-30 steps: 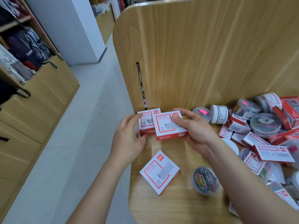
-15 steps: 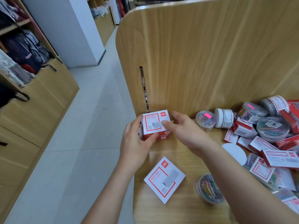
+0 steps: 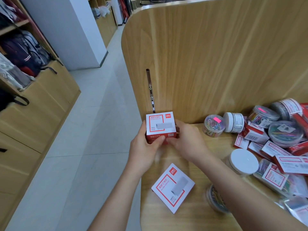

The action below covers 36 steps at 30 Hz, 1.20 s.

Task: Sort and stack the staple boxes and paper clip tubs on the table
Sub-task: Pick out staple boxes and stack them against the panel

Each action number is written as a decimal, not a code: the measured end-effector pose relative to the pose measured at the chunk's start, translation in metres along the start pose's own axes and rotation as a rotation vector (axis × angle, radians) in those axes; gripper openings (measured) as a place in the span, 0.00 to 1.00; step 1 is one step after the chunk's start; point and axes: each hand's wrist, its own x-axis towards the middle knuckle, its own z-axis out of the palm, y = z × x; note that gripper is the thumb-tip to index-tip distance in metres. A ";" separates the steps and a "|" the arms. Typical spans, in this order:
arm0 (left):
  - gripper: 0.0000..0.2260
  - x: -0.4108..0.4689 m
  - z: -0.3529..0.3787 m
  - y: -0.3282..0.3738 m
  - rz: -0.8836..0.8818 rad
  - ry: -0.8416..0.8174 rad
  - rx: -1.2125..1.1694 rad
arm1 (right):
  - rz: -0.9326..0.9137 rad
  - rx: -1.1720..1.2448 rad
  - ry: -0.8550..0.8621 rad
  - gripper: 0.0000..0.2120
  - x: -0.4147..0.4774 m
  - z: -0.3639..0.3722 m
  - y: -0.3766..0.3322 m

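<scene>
At the far left corner of the desk [image 3: 156,219], against the partition [image 3: 200,64], a stack of staple boxes [image 3: 160,127] is gripped by both hands. The left hand [image 3: 145,147] and right hand [image 3: 188,142] are curled round its sides. A white, red-framed top is shown above red sides.

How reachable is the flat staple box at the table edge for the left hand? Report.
Probably yes: the flat staple box lies uncovered near the left hand, though that hand grips the stacked boxes.

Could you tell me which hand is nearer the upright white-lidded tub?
Right. The right hand grips the box stack left of the tub; the left hand grips the stack's far side.
</scene>
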 end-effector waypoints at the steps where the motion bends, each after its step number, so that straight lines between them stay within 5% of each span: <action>1: 0.21 0.002 0.000 0.000 0.001 0.015 -0.009 | 0.002 -0.006 0.007 0.17 0.001 0.000 0.000; 16: 0.21 0.003 0.000 -0.002 -0.032 0.059 0.198 | -0.108 -0.266 -0.003 0.18 0.004 0.012 0.007; 22: 0.21 0.001 0.003 0.000 0.031 0.086 0.325 | -0.028 0.006 -0.017 0.15 0.001 0.007 0.008; 31: 0.21 -0.005 -0.007 -0.002 -0.144 -0.034 -0.197 | 0.009 -0.053 -0.246 0.23 -0.019 -0.015 -0.008; 34: 0.29 -0.034 -0.022 0.006 -0.109 0.076 0.184 | 0.025 -0.219 -0.362 0.30 -0.044 -0.042 -0.002; 36: 0.31 -0.070 -0.026 0.017 -0.054 -0.085 0.496 | 0.036 -0.311 -0.484 0.31 -0.062 -0.045 -0.001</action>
